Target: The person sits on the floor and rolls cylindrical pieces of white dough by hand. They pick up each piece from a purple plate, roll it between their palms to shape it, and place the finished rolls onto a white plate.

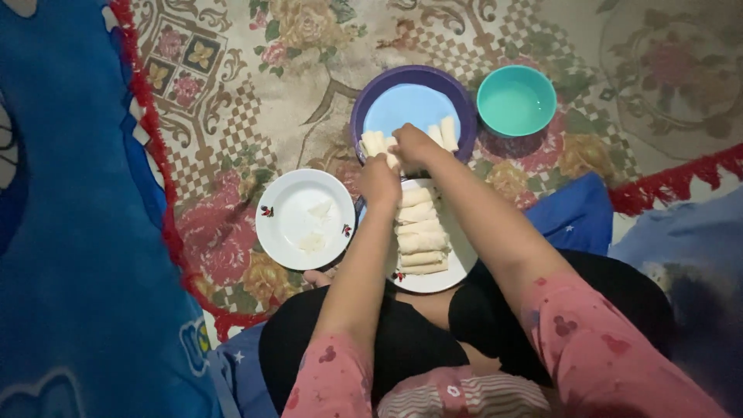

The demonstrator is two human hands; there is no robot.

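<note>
A person seated on a patterned floral rug (255,101) reached both bare hands toward the centre of the frame, where a purple bowl (364,104) held a light blue plate (410,104) with several pale rolled wrappers (445,131) along its lower edge. The left hand (379,182) lay just below the bowl's lower rim, its fingers curled against a roll (374,143) at the bowl's lower left; how firmly it gripped could not be told. The right hand (414,145) rested over the bowl's near edge, fingers bent down among the rolls, though what it held was hidden beneath the hand. Directly below, a white plate (460,263) carried a stacked row of finished rolls (420,228), partly covered by the left forearm. A second white plate (290,224), left of centre, held only a few pale scraps. A teal bowl (516,101) stood at upper right, just beside the purple one. A blue blanket (70,232) filled the frame's left side.
</note>
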